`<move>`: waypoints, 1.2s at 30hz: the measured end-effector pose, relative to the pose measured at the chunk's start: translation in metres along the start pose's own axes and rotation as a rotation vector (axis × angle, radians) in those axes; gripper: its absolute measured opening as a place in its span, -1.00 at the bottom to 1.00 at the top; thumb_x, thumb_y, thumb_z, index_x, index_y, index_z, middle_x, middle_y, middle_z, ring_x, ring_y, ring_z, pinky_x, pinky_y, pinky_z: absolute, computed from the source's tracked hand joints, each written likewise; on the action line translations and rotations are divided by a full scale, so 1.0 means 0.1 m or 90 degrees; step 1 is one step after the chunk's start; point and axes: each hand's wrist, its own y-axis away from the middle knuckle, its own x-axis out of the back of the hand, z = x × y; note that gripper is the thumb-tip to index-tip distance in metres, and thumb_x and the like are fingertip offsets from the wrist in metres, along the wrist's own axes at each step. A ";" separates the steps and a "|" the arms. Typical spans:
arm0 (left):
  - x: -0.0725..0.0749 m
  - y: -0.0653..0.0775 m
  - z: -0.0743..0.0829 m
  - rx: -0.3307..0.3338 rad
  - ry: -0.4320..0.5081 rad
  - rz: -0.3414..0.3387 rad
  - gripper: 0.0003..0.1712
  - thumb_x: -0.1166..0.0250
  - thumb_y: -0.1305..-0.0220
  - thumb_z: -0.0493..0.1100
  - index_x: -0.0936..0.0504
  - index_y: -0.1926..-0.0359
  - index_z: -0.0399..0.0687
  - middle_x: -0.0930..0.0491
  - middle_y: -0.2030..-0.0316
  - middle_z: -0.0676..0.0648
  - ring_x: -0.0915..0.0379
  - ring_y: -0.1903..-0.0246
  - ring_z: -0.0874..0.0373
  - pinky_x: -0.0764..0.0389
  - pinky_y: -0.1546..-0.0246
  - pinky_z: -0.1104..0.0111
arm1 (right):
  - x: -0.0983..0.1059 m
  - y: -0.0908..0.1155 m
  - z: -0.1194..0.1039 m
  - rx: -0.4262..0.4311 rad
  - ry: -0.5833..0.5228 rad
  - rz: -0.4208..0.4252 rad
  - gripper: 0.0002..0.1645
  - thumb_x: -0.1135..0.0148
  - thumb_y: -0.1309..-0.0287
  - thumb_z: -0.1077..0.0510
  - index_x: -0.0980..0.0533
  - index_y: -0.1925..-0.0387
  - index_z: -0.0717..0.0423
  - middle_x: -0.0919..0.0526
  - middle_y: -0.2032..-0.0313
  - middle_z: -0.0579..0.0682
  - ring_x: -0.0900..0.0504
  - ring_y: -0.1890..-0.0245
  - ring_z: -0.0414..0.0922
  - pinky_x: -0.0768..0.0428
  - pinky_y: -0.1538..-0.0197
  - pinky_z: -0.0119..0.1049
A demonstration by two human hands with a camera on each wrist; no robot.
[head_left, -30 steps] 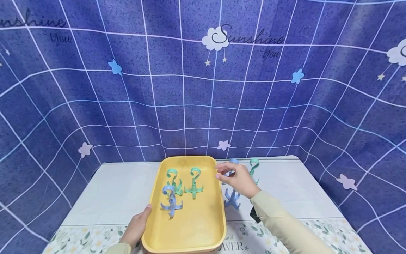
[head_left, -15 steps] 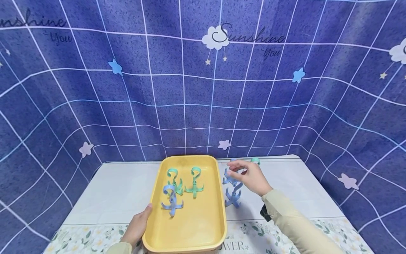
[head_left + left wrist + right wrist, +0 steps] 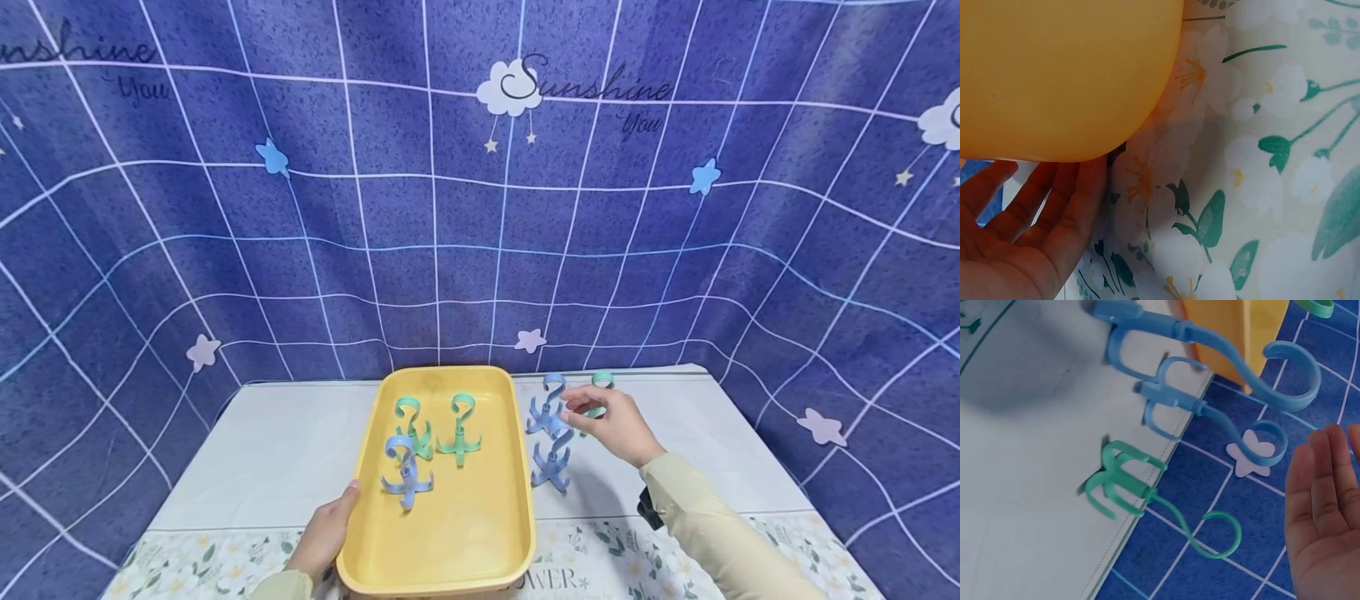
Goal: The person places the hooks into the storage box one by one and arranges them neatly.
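Right hand (image 3: 613,423) shifted rightward, far blue hook (image 3: 546,418) uncovered

Compared with the frame half a second ago, the right hand is carried farther right, while the yellow tray (image 3: 480,533) and the hooks are left in place. Nothing is held by its fingers: they are lightly bent, with the thumb set apart. In the head view the far blue hook's prongs are nearly met by the fingertips, but in the right wrist view a gap is shown.

Beside the tray, on the right of the surface (image 3: 675,483), a near blue hook (image 3: 551,472) and the far blue hook are seen, and a green hook (image 3: 1124,481) is partly hidden behind the right hand. Two green hooks (image 3: 459,446) and another blue hook (image 3: 407,483) are contained in the tray's far and left part.

The tray's near left side is touched by the left hand (image 3: 324,533); its fingertips are hidden, so whether they are clamped cannot be told.

The far blue hook could be tipped if its curl were brushed by the right hand. Prongs of the two neighbouring blue hooks might be snagged together, and the tray's hooks could be toppled by a sudden push from the left.
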 end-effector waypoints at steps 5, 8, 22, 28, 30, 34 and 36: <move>0.00 -0.01 0.00 -0.007 0.002 0.003 0.07 0.37 -0.50 0.48 -0.44 -0.29 -0.45 -0.71 0.17 -0.22 -0.67 0.21 -0.04 -0.56 -0.11 -0.12 | 0.03 0.04 0.06 -0.029 -0.002 -0.025 -0.66 -0.47 -0.21 0.18 -0.68 0.00 0.19 -0.75 0.18 -0.01 -0.68 0.19 -0.09 -0.68 0.18 -0.27; 0.00 -0.02 -0.01 -0.007 0.000 0.002 0.06 0.37 -0.51 0.47 -0.43 -0.29 -0.45 -0.71 0.16 -0.23 -0.67 0.18 -0.08 -0.57 -0.11 -0.11 | 0.02 0.06 0.11 -0.036 -0.001 -0.036 -0.64 -0.48 -0.20 0.16 -0.67 -0.01 0.19 -0.75 0.15 0.00 -0.67 0.18 -0.10 -0.67 0.11 -0.23; 0.00 0.00 -0.01 -0.010 -0.018 0.000 0.10 0.41 -0.48 0.49 -0.42 -0.30 -0.46 -0.68 0.05 -0.31 -0.60 -0.02 -0.25 -0.48 -0.19 -0.20 | -0.06 0.10 0.27 -0.043 -0.014 -0.045 -0.59 -0.49 -0.17 0.18 -0.65 -0.03 0.25 -0.75 0.15 0.09 -0.67 0.18 -0.10 -0.65 0.06 -0.20; -0.01 0.00 -0.03 -0.009 -0.023 0.008 0.12 0.41 -0.47 0.51 -0.41 -0.30 -0.47 -0.65 0.01 -0.36 -0.59 -0.02 -0.28 -0.52 -0.16 -0.17 | -0.11 0.10 0.29 -0.043 -0.009 -0.051 -0.62 -0.48 -0.18 0.20 -0.66 -0.02 0.23 -0.76 0.16 0.07 -0.68 0.18 -0.10 -0.64 0.01 -0.12; -0.02 0.00 -0.02 -0.014 -0.021 0.012 0.12 0.40 -0.48 0.50 -0.41 -0.30 -0.49 -0.64 0.00 -0.37 -0.60 -0.02 -0.28 -0.53 -0.16 -0.16 | -0.13 0.09 0.30 -0.046 -0.009 -0.048 -0.63 -0.48 -0.19 0.21 -0.67 -0.02 0.23 -0.76 0.16 0.07 -0.68 0.18 -0.10 -0.64 0.00 -0.11; -0.02 0.01 -0.01 -0.019 -0.015 0.015 0.12 0.38 -0.48 0.50 -0.42 -0.29 -0.50 -0.65 0.02 -0.37 -0.62 0.02 -0.26 -0.53 -0.15 -0.16 | -0.14 0.10 0.32 -0.040 -0.005 -0.037 -0.65 -0.49 -0.18 0.19 -0.68 0.01 0.21 -0.76 0.18 0.03 -0.69 0.20 -0.11 -0.66 0.04 -0.17; -0.02 0.01 -0.01 -0.019 -0.012 0.014 0.12 0.37 -0.48 0.50 -0.43 -0.28 -0.50 -0.66 0.04 -0.36 -0.63 0.04 -0.24 -0.54 -0.14 -0.16 | -0.14 0.11 0.33 -0.037 0.000 -0.030 -0.67 -0.49 -0.17 0.18 -0.69 0.04 0.18 -0.77 0.19 -0.01 -0.69 0.21 -0.12 -0.67 0.07 -0.23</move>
